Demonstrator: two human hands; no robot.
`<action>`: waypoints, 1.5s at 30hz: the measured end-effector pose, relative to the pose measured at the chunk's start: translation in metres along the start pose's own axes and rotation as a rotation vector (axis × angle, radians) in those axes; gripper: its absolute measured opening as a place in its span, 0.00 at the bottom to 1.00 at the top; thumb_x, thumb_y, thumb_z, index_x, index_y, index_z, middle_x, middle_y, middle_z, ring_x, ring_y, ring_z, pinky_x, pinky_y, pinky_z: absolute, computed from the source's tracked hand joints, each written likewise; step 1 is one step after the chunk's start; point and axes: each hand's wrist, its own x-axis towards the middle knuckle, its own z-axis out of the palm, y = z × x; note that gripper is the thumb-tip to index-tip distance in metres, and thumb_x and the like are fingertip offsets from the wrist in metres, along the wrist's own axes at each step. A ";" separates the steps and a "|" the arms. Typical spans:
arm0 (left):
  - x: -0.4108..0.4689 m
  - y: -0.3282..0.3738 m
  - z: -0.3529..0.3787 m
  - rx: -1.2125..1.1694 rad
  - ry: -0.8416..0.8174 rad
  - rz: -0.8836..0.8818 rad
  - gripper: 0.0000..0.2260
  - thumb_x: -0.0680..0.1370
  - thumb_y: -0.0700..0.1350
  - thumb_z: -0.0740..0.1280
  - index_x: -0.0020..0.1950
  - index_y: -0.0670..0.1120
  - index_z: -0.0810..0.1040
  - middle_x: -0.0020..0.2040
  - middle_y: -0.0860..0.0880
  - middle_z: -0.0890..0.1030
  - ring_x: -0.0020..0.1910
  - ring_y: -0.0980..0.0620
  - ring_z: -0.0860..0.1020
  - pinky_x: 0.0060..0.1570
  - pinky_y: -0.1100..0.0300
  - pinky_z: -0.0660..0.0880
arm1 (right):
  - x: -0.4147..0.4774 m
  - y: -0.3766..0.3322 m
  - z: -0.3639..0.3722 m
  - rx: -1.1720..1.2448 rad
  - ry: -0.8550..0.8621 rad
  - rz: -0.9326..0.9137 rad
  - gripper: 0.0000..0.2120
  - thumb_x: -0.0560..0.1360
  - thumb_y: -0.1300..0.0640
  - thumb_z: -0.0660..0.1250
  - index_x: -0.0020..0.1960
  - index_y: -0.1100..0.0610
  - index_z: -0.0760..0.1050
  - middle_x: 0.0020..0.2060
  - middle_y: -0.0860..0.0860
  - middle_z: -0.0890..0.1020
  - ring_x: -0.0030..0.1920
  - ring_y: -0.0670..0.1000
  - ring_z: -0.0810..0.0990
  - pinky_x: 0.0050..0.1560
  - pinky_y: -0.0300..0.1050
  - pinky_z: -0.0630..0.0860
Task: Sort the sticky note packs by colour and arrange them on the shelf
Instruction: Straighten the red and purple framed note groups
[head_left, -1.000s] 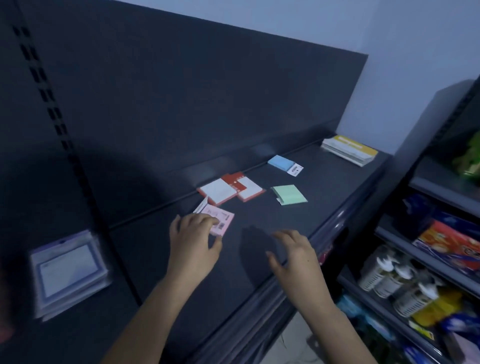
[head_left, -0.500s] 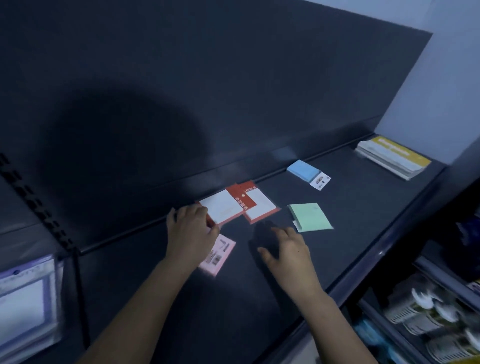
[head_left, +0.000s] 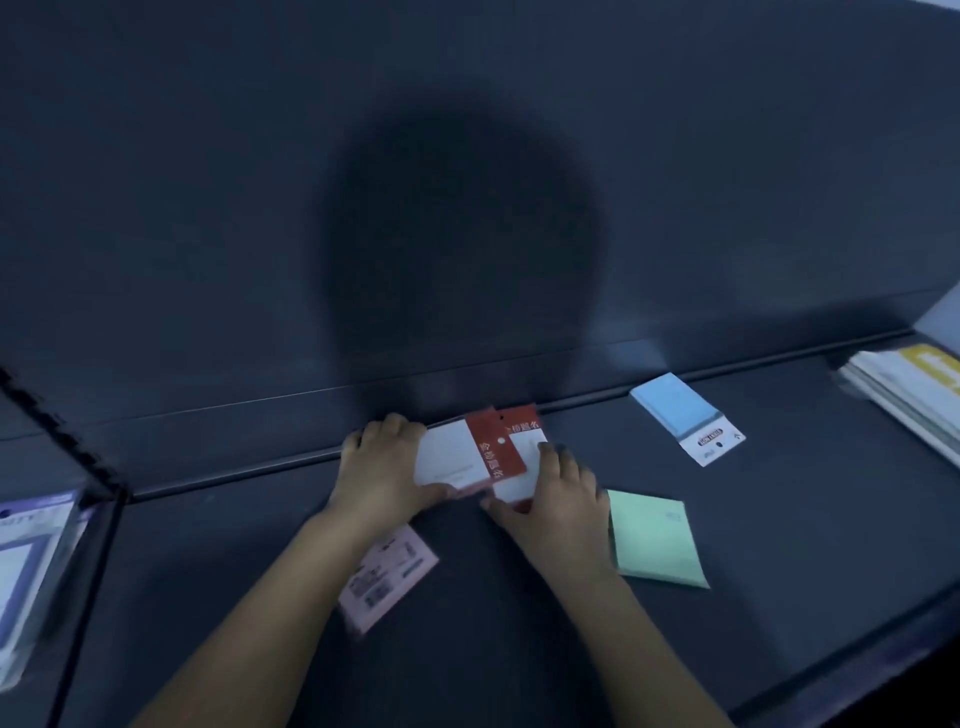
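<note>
Two white packs with red headers overlap at the back of the dark shelf (head_left: 779, 597). My left hand (head_left: 382, 467) grips the left white-and-red pack (head_left: 452, 457) by its left edge, thumb under its front edge. My right hand (head_left: 553, 504) holds the right white-and-red pack (head_left: 524, 447), fingers on top and thumb at its front corner. A pink pack (head_left: 392, 574) lies under my left forearm. To the right of my right hand lies a green pack (head_left: 652, 538). A blue pack (head_left: 675, 410) with a white header lies at the back right.
A stack of white booklets with a yellow cover (head_left: 914, 395) sits at the far right of the shelf. Purple-framed plastic-wrapped packs (head_left: 31, 561) lie in the neighbouring bay on the left, beyond a shelf divider (head_left: 88, 582). The dark back panel (head_left: 467, 182) rises behind.
My left hand left the pink pack and moved back to the left white-and-red pack. My right hand moved forward from the bare shelf onto the right one. The camera swung closer.
</note>
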 end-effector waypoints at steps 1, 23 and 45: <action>0.001 0.001 -0.001 -0.015 -0.016 -0.017 0.33 0.69 0.63 0.68 0.69 0.50 0.64 0.64 0.50 0.66 0.65 0.49 0.64 0.66 0.53 0.57 | 0.002 0.000 0.000 0.003 0.006 -0.002 0.40 0.69 0.34 0.64 0.72 0.54 0.55 0.70 0.53 0.65 0.70 0.54 0.62 0.68 0.50 0.61; -0.011 0.036 -0.019 -0.588 0.235 -0.275 0.13 0.67 0.45 0.76 0.44 0.52 0.72 0.46 0.53 0.80 0.51 0.50 0.77 0.57 0.53 0.69 | 0.015 0.027 -0.024 0.904 -0.028 0.185 0.27 0.75 0.67 0.64 0.71 0.56 0.61 0.44 0.50 0.78 0.40 0.44 0.75 0.39 0.33 0.69; -0.196 -0.057 -0.057 -1.451 0.894 -0.692 0.06 0.79 0.38 0.63 0.44 0.43 0.78 0.37 0.48 0.84 0.29 0.57 0.80 0.25 0.66 0.73 | -0.083 -0.103 -0.012 1.455 -0.305 0.038 0.12 0.76 0.68 0.63 0.53 0.53 0.73 0.42 0.44 0.83 0.41 0.44 0.82 0.37 0.38 0.75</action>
